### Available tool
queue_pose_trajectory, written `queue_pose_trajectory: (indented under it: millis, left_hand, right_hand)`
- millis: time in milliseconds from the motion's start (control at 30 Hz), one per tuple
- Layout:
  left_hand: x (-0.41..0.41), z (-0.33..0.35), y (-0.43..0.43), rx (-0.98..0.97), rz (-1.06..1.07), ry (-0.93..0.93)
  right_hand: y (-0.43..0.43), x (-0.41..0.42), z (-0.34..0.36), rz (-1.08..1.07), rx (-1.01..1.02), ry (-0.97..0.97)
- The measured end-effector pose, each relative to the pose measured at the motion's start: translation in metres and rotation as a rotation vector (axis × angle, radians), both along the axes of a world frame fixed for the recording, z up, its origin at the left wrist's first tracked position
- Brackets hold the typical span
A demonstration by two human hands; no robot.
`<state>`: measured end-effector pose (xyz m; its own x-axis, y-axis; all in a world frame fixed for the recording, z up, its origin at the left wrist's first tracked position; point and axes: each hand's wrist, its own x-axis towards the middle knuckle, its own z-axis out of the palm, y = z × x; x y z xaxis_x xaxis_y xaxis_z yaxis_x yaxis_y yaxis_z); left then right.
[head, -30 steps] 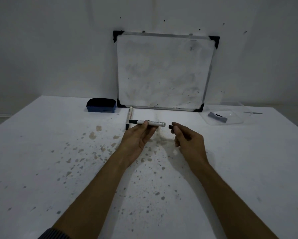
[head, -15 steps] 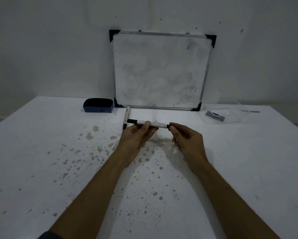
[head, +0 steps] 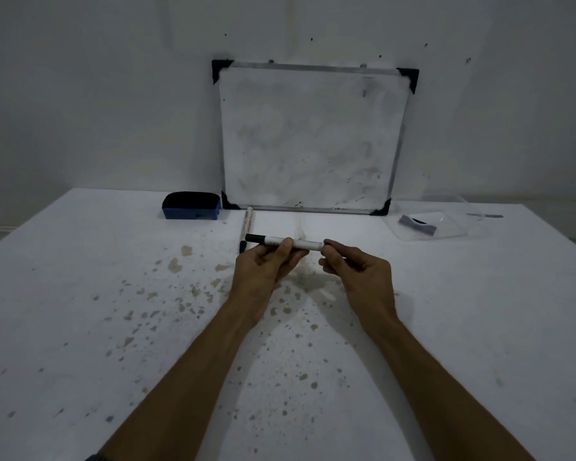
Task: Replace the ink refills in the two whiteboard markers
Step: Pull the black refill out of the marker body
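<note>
A white whiteboard marker (head: 308,243) with a black cap at its left end lies level above the table's middle. My left hand (head: 266,264) grips its barrel from below. My right hand (head: 353,266) pinches the marker's right end, where its fingers hide the small black end piece. A second white marker (head: 247,224) lies on the table just behind my left hand, pointing away from me, its near black tip partly hidden.
A small whiteboard (head: 313,138) leans on the wall at the back. A blue eraser (head: 191,205) sits to its left. A clear plastic package (head: 436,224) with a dark item inside lies at the back right. The table (head: 80,311) is white and stained.
My right hand, holding a small black end piece apart from the marker a second ago, has moved left and now meets the marker's right end. The view has shifted slightly.
</note>
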<state>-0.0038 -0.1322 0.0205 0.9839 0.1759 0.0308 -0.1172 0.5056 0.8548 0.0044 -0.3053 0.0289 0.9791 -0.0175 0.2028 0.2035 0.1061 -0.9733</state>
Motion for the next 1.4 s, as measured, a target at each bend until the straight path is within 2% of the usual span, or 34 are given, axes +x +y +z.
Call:
queue_pose_trajectory:
  millis: [133, 267, 400, 467, 533, 600, 667, 733, 800, 967, 1033, 1200, 1400]
  left_hand:
    - [0.0, 0.0, -0.002, 0.027, 0.04, -0.006]
    - [-0.002, 0.006, -0.004, 0.025, -0.006, -0.001]
    - [-0.009, 0.016, -0.01, 0.257, -0.007, -0.034]
    - [-0.011, 0.019, -0.001, 0.508, 0.086, -0.053]
    - [-0.013, 0.017, 0.01, 0.897, 0.163, -0.168]
    - [-0.019, 0.013, 0.012, 1.211, 0.135, -0.298]
    - [-0.023, 0.008, 0.009, 1.38, 0.103, -0.37]
    - [-0.029, 0.008, 0.005, 1.429, 0.168, -0.352]
    - [-0.029, 0.012, 0.008, 1.437, 0.274, -0.258]
    - [0.0, 0.028, 0.032, 1.379, 0.474, 0.019]
    - [0.024, 0.034, 0.041, 1.421, 0.503, 0.099]
    - [0.07, 0.033, 0.033, 1.642, 0.546, 0.201]
    - [0.098, 0.003, 0.029, 1.709, 0.612, 0.312]
  right_hand:
    - [0.0, 0.002, -0.003, 0.012, 0.021, -0.011]
    - [-0.005, 0.002, 0.003, 0.08, 0.036, -0.007]
    - [-0.012, 0.003, 0.008, 0.068, 0.034, -0.007]
    - [-0.019, 0.003, 0.009, 0.031, 0.006, 0.003]
    - [-0.025, 0.002, 0.01, 0.026, -0.101, 0.001]
    - [-0.025, 0.0, 0.012, 0.062, -0.184, -0.018]
    - [-0.016, 0.001, 0.015, 0.097, -0.218, -0.044]
    - [-0.006, 0.007, 0.016, 0.115, -0.229, -0.054]
    - [0.004, 0.016, 0.014, 0.093, -0.311, -0.063]
    - [-0.003, 0.042, -0.012, -0.005, -0.916, -0.286]
    - [-0.005, 0.051, -0.023, 0.0, -1.071, -0.328]
    - [-0.002, 0.065, -0.034, -0.045, -1.13, -0.35]
    - [-0.004, 0.068, -0.036, -0.029, -1.14, -0.35]
